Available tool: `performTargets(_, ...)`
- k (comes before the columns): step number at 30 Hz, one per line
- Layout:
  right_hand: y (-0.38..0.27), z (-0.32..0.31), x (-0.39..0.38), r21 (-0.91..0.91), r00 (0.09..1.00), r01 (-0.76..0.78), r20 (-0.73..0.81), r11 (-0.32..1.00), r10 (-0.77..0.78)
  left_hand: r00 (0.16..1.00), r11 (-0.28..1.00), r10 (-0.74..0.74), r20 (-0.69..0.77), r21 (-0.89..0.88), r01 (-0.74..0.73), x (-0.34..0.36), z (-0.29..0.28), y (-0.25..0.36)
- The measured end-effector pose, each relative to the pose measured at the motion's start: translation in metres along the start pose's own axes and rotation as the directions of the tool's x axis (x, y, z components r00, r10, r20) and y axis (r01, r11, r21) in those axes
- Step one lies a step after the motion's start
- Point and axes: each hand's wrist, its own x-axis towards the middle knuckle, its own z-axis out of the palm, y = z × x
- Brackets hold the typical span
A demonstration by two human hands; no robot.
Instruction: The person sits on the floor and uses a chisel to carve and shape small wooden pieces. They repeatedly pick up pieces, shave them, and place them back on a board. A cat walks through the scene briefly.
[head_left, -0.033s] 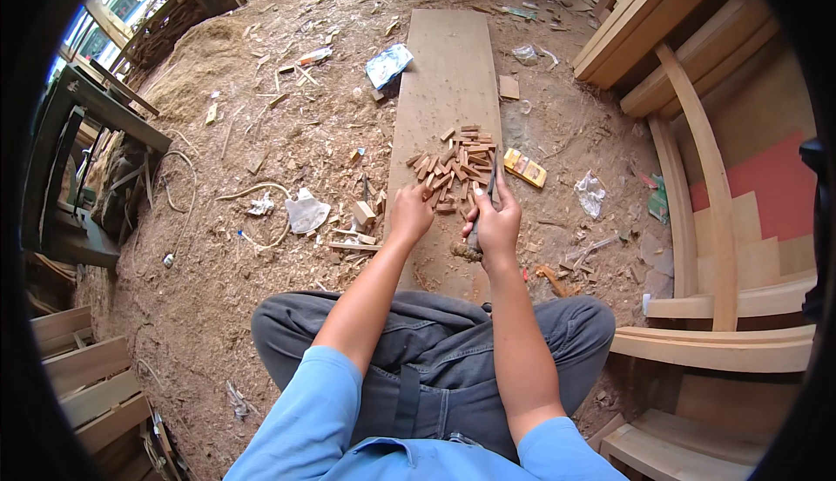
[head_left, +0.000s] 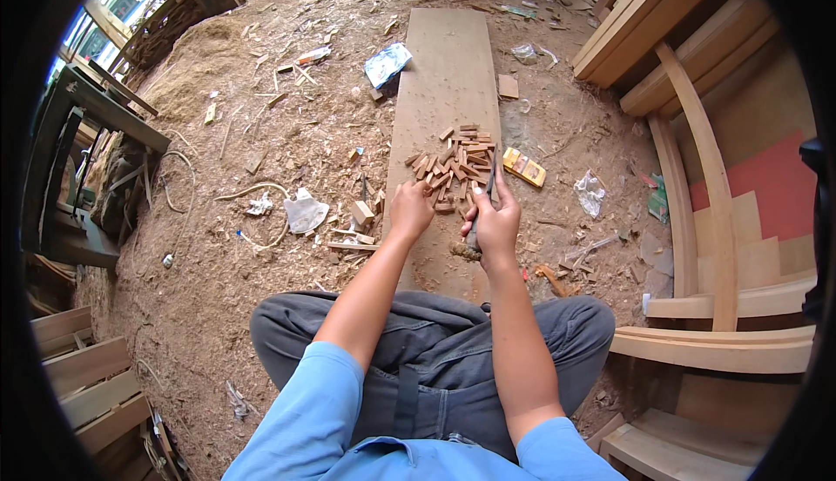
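Observation:
A loose heap of small brown wooden blocks (head_left: 457,163) lies on a long flat board (head_left: 446,54) in front of my crossed legs. At the heap's near left edge, my left hand (head_left: 411,208) has its fingers curled together. Whatever is between its fingertips is hidden among the blocks. My right hand (head_left: 496,227) is closed around a long, narrow, dark bladed tool (head_left: 493,174) at the heap's right side. The tool's blade points away from me; its handle end, with something brownish at it, shows below the hand. Its exact kind is unclear.
Right of the board lies a yellow packet (head_left: 524,168). A blue-and-white packet (head_left: 388,65) touches its left edge. Wood scraps, a pale cord (head_left: 254,192) and a white plastic scrap (head_left: 306,212) litter the shavings-covered ground. Wooden frames (head_left: 718,220) stand at right, a dark metal frame (head_left: 104,115) at left.

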Motion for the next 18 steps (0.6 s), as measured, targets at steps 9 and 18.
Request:
performTargets(9, -0.002, -0.001, 0.014, 0.048, 1.000, 0.017, -0.006, 0.999, -0.017, 0.989, 0.964, 0.135, -0.053, 0.236, -0.119, 0.049, 0.025, 0.013)
performTargets(18, 0.000, -0.003, 0.016, 0.038, 1.000, 0.010, 0.009, 0.999, -0.010, 0.994, 0.978, 0.087, 0.063, 0.184, -0.098, 0.054, 0.022, 0.012)
